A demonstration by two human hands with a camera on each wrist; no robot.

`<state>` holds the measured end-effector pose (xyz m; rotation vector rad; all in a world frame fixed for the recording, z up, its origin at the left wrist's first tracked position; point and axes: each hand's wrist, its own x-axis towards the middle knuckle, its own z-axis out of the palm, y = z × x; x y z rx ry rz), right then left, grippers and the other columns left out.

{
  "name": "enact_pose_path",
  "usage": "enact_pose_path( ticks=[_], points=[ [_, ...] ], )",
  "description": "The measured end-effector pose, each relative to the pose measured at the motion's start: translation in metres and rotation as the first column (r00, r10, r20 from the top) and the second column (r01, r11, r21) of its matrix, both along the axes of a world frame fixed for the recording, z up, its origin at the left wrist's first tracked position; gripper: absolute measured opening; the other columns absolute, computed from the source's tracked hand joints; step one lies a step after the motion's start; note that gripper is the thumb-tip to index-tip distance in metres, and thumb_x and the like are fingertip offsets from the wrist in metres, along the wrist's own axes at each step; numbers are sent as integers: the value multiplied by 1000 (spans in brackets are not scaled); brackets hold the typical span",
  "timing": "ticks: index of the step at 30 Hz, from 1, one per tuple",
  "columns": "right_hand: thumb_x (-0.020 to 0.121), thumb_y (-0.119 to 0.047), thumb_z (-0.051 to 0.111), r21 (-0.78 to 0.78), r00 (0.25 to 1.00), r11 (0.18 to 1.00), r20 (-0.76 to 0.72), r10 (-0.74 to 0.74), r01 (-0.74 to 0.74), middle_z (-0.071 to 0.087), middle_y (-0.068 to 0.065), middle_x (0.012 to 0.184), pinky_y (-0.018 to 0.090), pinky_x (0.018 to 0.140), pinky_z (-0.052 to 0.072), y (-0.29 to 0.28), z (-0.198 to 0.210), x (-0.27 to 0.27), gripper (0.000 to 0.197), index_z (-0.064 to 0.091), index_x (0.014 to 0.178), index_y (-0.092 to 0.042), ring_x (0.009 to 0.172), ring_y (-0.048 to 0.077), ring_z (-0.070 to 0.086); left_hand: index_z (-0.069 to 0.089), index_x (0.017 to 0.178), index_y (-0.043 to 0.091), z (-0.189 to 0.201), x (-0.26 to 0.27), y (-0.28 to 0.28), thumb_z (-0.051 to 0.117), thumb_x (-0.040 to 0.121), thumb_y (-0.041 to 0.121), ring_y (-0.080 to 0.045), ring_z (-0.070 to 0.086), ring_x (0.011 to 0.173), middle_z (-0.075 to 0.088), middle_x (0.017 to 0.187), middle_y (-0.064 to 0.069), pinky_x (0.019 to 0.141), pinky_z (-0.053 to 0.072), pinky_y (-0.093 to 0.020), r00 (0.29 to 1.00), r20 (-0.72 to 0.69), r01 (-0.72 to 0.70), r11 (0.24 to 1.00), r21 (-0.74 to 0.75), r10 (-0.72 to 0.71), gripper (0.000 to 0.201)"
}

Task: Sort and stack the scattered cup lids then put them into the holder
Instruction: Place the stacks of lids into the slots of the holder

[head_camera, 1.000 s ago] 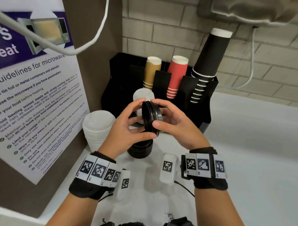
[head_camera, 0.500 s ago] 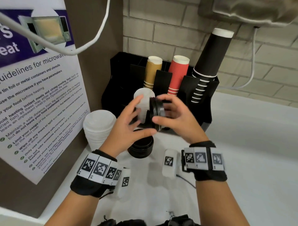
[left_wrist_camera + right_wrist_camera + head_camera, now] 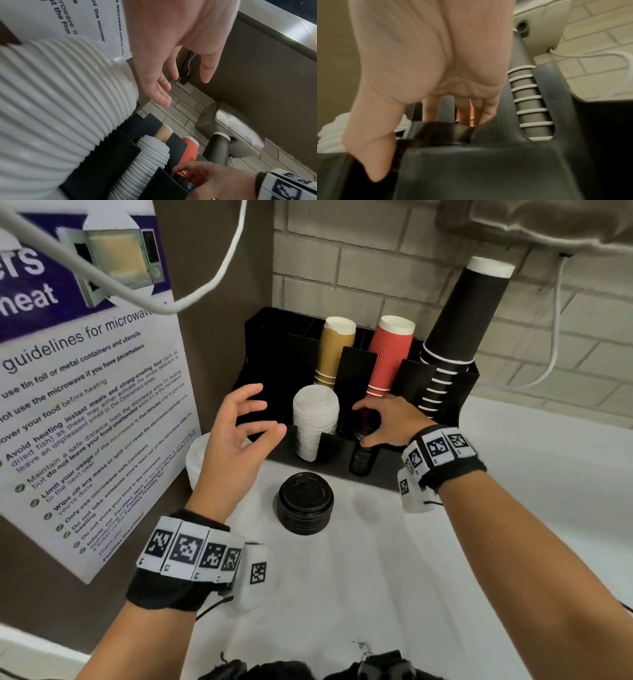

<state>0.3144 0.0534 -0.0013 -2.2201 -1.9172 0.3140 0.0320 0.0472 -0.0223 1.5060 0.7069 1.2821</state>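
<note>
Since half a second ago, the right hand [image 3: 387, 421] has carried the small stack of black lids [image 3: 363, 455] away from the left hand [image 3: 239, 436] and down into the black holder [image 3: 438, 392], where the stack is now sitting in the front slot just right of the slot holding white lids [image 3: 315, 422]. The right hand is curling over the top of that black stack, thumb down its near side and fingers reaching behind it, as the right wrist view shows with the topmost lid [image 3: 440, 132] under the palm. The left hand is hovering apart from it, above the counter and left of the holder, its fingers spread and loosely bent, gripping nothing. A second, taller stack of black lids [image 3: 306, 503] is standing on the white counter [image 3: 342, 594] in front of the holder, between the two wrists. A large stack of white lids [image 3: 60, 101] is waiting at the left by the poster board [image 3: 85, 405], partly hidden behind the left hand in the head view. Behind the lid slots, tan cups [image 3: 334, 350], red cups [image 3: 390, 354] and a tall column of black cups [image 3: 462, 316] are leaning in the rear compartments.
</note>
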Motion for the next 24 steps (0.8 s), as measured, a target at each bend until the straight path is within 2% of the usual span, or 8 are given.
enact_pose_path(
  ticks=[2, 6, 13, 16, 18, 21, 24],
  points=[
    [71, -21, 80, -53, 999, 998, 34, 16, -14, 47, 10, 138, 36, 101, 43, 6, -1, -2, 74, 49, 138, -25, 123, 26, 47, 48, 131, 31, -1, 1, -1, 67, 88, 10, -13, 64, 100, 53, 120, 4, 100, 50, -46, 1000, -9, 2, 1000, -6, -2, 51],
    [73, -21, 78, -96, 998, 995, 49, 36, -31, 48, 12, 137, 32, 98, 44, 9, -2, -3, 76, 46, 141, -22, 122, 26, 48, 48, 130, 32, -1, 2, -1, 66, 89, 6, -4, 63, 94, 54, 119, 5, 98, 51, -42, 1000, -17, -4, 1000, -13, 3, 51],
    [75, -24, 76, -115, 992, 993, 119, 31, -17, 45, 13, 137, 39, 95, 48, 0, -13, -15, 81, 37, 146, -19, 119, 29, 50, 49, 130, 31, -3, 5, -2, 66, 89, 5, -2, 64, 92, 54, 118, 5, 93, 51, -33, 1000, -18, -5, 1000, -16, 4, 52],
    [72, -24, 80, -41, 979, 999, 205, 10, -2, 50, 13, 123, 41, 84, 52, -8, -19, -23, 73, 43, 133, -11, 107, 30, 54, 49, 130, 31, -4, 4, -2, 66, 89, 5, -1, 64, 92, 54, 118, 5, 92, 51, -31, 1000, -21, -13, 1000, -16, 13, 52],
    [72, -22, 80, 10, 957, 1000, 291, 7, -10, 50, 12, 118, 37, 80, 50, -13, -25, -30, 63, 47, 123, -6, 107, 29, 52, 49, 129, 31, -5, 3, -2, 66, 89, 5, -2, 64, 92, 54, 118, 5, 93, 52, -33, 1000, -24, -18, 1000, -18, 18, 51],
    [76, -21, 76, 56, 921, 998, 390, -7, -17, 52, 11, 114, 32, 73, 44, -16, -30, -39, 52, 50, 118, -5, 105, 28, 53, 50, 128, 31, -4, 2, -4, 66, 89, 5, -3, 64, 93, 54, 118, 4, 97, 51, -38, 999, -28, -18, 1000, -21, 17, 50],
    [80, -20, 72, 62, 892, 998, 452, -1, -30, 53, 11, 114, 33, 71, 45, -18, -35, -46, 45, 53, 117, -5, 103, 28, 55, 52, 124, 34, -3, 3, -6, 69, 86, 10, -3, 63, 92, 54, 119, 3, 99, 50, -41, 1000, -26, -13, 1000, -18, 12, 48]
  ],
)
